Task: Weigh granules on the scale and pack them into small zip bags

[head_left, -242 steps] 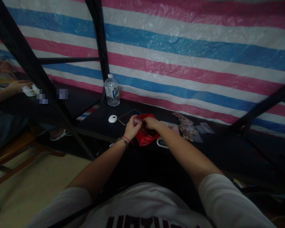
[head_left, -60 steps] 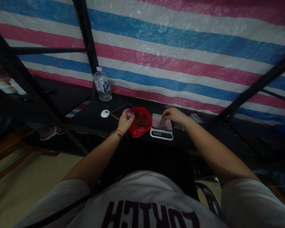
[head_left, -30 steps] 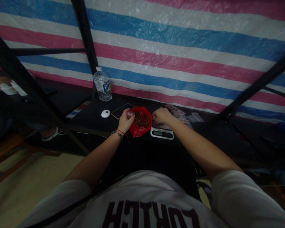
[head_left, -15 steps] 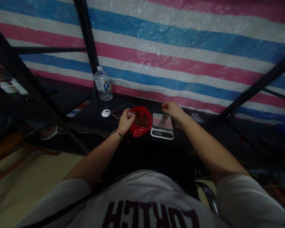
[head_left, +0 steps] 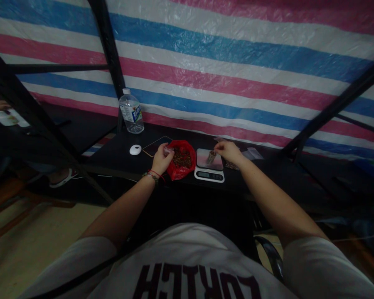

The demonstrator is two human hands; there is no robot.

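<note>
A red plastic bag (head_left: 183,165) of small brown pieces lies open on the black table (head_left: 127,162). My left hand (head_left: 161,160) rests at the bag's left edge, its fingers pinched on a small clear packet. To the right stands a small digital scale (head_left: 209,165) with a little packet of brown pieces (head_left: 211,157) on its platform. My right hand (head_left: 229,151) is at the platform's far right corner, fingers closed on that packet.
A water bottle (head_left: 131,112) stands at the back left. A white round object (head_left: 135,150) and a phone (head_left: 157,145) lie left of the bag. Clear packets (head_left: 252,154) lie right of the scale. Black frame bars cross the view. Another person's hand (head_left: 0,111) shows at far left.
My right hand has come back from behind the scale to the packet on its platform. My left hand has stayed at the red bag.
</note>
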